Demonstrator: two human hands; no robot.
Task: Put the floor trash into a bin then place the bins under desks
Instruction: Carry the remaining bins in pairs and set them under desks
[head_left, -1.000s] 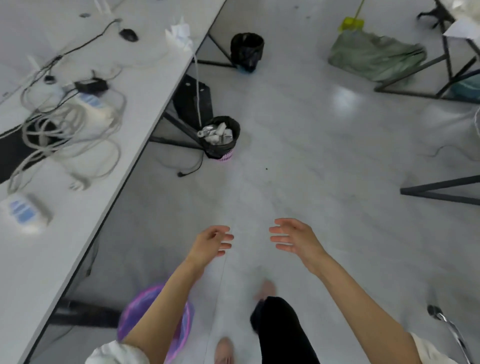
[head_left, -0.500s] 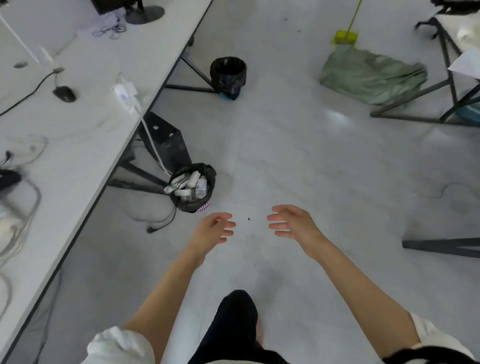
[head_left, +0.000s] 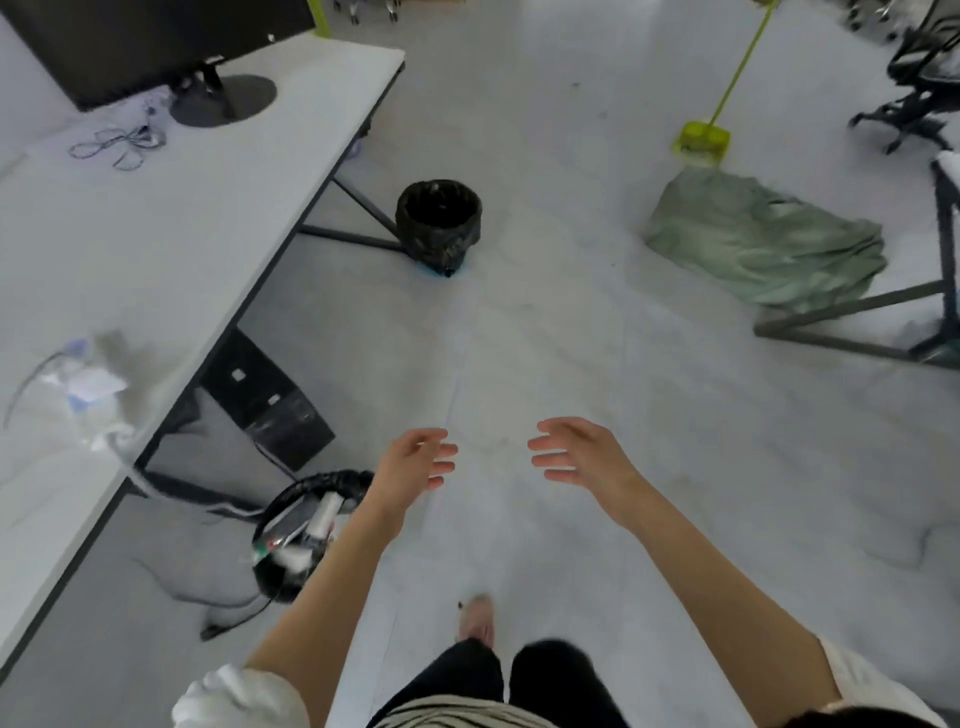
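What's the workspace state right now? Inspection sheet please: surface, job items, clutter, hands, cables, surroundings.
Surface: grey floor, no loose trash seen.
Job's things: empty black-lined bin at the desk's leg; full bin beside the desk.
Clutter: green bag, yellow-green broom.
Grippers: left hand and right hand open, empty.
Cables: coil on desk; black lead on floor.
Surroundings: monitor, office chair.

Bright, even light — motion blur low left, wide-angle bending at edges.

The pale floor (head_left: 597, 364) carries two black-lined bins (head_left: 439, 226), a green sack (head_left: 763, 249) and a broom (head_left: 701, 140). The white bench (head_left: 156, 223) bears a monitor (head_left: 156, 47) and cables (head_left: 117, 143).
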